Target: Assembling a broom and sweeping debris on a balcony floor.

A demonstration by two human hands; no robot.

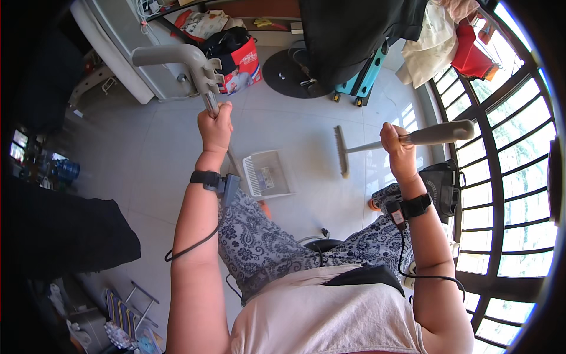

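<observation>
My left hand is wrapped around the metal pole of a long-handled dustpan, just below its curved grey grip. The dustpan's pale pan, with a row of comb teeth along one side, rests on the floor ahead of my legs. In my right hand is the handle of a broom, held below its grey end. The broom head is to the right of the pan and apart from it; whether its bristles touch the floor I cannot tell.
A turquoise suitcase stands at the back under a dark cloth, beside a round black mat. A red bag is left of the mat. Barred windows line the right, with a black bag below. Dark fabric hangs at left.
</observation>
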